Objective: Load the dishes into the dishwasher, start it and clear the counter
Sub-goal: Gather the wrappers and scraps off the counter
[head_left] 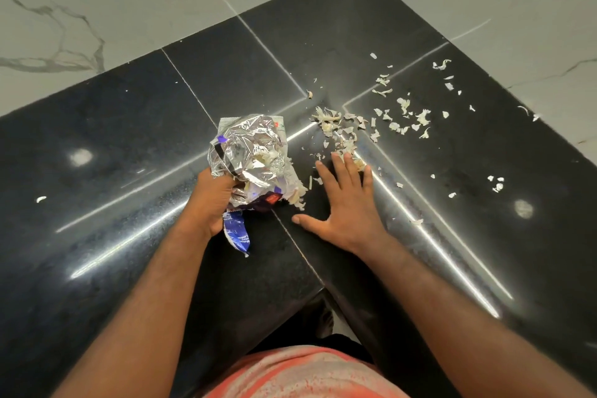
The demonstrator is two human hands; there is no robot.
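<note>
The black desk (97,139) is strewn with pale peelings (339,129), garlic skins as far as can be told. A crumpled foil packet (252,152) is gripped by the left hand (213,200). The right hand (345,200), nearer the litter, is laid flat with fingers straight. The thickest heap lies at its twelve o'clock, the packet at its ten, and thinner scatter is trailed toward two.

Left grip (213,200) clenched, right grip (349,207) flat

The counter (129,145) looked like polished, glossy black stone; the wrapper (248,152) was crinkled, shiny silver foil; the peelings (342,132) were papery and matt.
</note>
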